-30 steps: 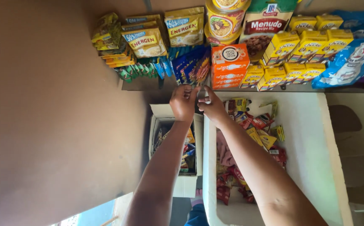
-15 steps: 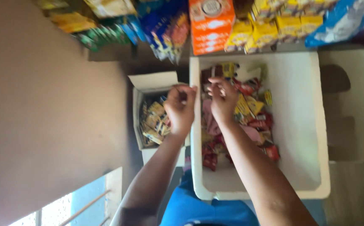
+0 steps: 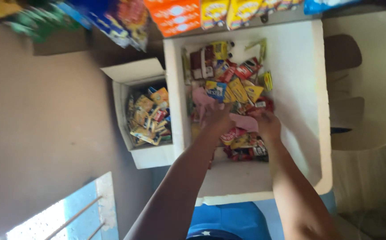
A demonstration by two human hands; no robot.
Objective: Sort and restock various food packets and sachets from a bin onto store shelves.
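White foam walls frame the big foam box (image 3: 308, 89), and both hands are down in its heap of small snack sachets (image 3: 230, 86), near the middle. The left hand (image 3: 217, 119) and the right hand (image 3: 267, 124) each touch a pink packet (image 3: 241, 121) lying on the pile between them; blur hides the fingers, so I cannot tell whether either hand is closed on it or just resting. Lifting it cleanly calls for pinching the packet's edges and raising it flat, so loose sachets around it do not get dragged along. Just beside the box's left wall stands an open cardboard carton (image 3: 133, 73) of more sachets (image 3: 150, 118). Packaged goods (image 3: 175, 15) line the shelf past the far edge, and a white plastic chair (image 3: 370, 80) sits beyond the right wall.
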